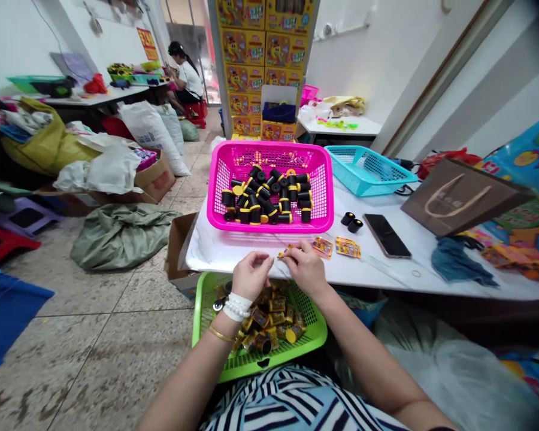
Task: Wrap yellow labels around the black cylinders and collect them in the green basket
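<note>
My left hand (250, 274) and my right hand (304, 267) meet at the near edge of the white table (435, 263), above a green basket (211, 311) on my lap. Both pinch a small yellow and orange sticker (286, 251) between their fingertips. The green basket holds several small rolls wrapped in printed labels. Just beyond my hands stands a pink basket (323, 179) filled with several black and yellow rolls (267, 197). Two more stickers (336, 246) lie flat on the table to the right of my hands, and two black rolls (351, 222) stand behind them.
A black phone (387, 235), a turquoise basket (368, 170), a brown paper bag (458, 194) and a blue cloth (458, 263) lie on the table to the right. Sacks, boxes and stools crowd the floor at left. Yellow cartons are stacked behind. Another person sits at a far table (186, 75).
</note>
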`<state>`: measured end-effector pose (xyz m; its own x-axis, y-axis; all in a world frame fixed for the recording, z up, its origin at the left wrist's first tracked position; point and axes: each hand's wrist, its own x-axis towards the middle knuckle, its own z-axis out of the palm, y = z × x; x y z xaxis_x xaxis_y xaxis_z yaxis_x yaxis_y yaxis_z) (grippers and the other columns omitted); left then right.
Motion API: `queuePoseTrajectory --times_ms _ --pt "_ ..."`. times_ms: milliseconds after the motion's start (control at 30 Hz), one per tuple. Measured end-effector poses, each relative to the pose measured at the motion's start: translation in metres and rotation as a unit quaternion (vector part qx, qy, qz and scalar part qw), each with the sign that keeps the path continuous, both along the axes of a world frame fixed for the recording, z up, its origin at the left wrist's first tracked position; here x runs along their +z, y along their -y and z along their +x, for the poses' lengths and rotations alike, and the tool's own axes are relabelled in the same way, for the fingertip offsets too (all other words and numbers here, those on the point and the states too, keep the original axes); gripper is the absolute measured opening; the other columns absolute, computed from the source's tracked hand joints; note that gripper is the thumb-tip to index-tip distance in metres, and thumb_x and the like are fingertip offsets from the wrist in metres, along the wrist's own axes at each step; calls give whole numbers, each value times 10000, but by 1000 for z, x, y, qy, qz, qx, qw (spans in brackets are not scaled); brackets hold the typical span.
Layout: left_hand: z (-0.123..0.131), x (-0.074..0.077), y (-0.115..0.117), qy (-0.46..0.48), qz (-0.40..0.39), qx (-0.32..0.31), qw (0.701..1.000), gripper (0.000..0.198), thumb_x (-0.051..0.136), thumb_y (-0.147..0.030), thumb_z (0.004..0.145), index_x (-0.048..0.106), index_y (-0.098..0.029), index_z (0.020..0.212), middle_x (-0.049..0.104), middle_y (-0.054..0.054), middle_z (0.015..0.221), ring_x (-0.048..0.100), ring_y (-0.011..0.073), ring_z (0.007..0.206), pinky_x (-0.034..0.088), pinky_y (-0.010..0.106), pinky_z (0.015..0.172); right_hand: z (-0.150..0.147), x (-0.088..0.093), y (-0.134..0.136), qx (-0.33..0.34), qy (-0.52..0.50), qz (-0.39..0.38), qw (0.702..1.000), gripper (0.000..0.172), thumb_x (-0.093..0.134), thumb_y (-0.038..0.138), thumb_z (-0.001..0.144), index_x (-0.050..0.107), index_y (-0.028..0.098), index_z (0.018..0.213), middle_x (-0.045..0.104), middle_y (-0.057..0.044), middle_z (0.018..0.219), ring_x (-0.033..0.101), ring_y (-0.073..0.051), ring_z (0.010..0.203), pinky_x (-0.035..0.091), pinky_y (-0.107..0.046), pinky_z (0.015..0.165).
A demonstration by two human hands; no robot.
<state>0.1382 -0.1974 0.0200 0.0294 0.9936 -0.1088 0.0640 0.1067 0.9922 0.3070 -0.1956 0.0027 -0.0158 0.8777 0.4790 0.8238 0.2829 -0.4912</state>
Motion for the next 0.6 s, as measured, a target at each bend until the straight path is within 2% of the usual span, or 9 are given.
queuePoseTrajectory --times_ms 133,200,300,367,400,433,500,567,600 --pt "5 1 11 80 -32 -10 996 418 753 -499 697 651 -156 912 595 -34 524 452 75 346 313 190 358 -12 -6 19 14 -83 114 990 128 625 239 896 749 233 927 577 -41 886 595 -141 772 515 -259 693" --pt "5 1 14 133 -61 -34 989 436 769 -502 676 642 -150 900 563 -47 500 412 62 346 277 177 349 -19 -4 31 39 -110 126 985 156 605 228 906 742 242 979 575 -47 911 596 -139 773 525 -260 688" --pt "-3 0 17 188 -85 -36 978 406 794 -476 646 645 -144 826 501 -66 470 370 48 367 229 162 358 -26 4 45 70 -164 51 983 281 631 272 883 669 245 1160 595 -60 994 595 -134 739 537 -275 692" --pt "-10 1 19 170 -77 -44 981 368 787 -459 654 663 -135 776 503 -59 490 342 37 385 215 163 370 -25 10 48 73 -236 -30 969 441 654 340 862 575 222 1279 610 -67 1030 575 -120 669 531 -273 652" --pt "-14 2 19 146 -69 -59 985 353 778 -456 665 670 -130 748 513 -50 505 335 36 395 218 167 376 -24 13 48 80 -270 -74 957 456 651 372 860 564 203 1275 623 -61 1004 564 -114 640 519 -265 623" --pt "-16 3 20 120 -59 -79 988 343 769 -454 675 673 -127 717 527 -39 523 342 39 412 233 171 384 -23 15 47 92 -291 -116 945 402 634 396 868 596 183 1206 635 -45 934 553 -112 617 498 -252 592" --pt "-18 5 22 82 -38 -97 991 336 760 -445 685 654 -127 658 532 -26 535 375 53 446 274 174 404 -22 17 44 118 -283 -168 937 262 581 415 898 653 164 925 602 4 723 517 -110 582 437 -230 552" --pt "-17 7 25 83 -24 -61 994 328 743 -441 709 623 -138 674 506 -41 517 388 59 442 291 174 408 -24 15 42 112 -242 -164 950 330 540 414 920 583 173 698 493 43 574 448 -100 545 375 -226 540" --pt "-16 8 29 97 -18 -28 995 319 729 -443 727 612 -146 716 496 -52 513 387 57 425 290 174 402 -26 14 42 93 -230 -146 958 366 525 416 928 540 179 649 448 54 549 414 -95 532 349 -227 536"
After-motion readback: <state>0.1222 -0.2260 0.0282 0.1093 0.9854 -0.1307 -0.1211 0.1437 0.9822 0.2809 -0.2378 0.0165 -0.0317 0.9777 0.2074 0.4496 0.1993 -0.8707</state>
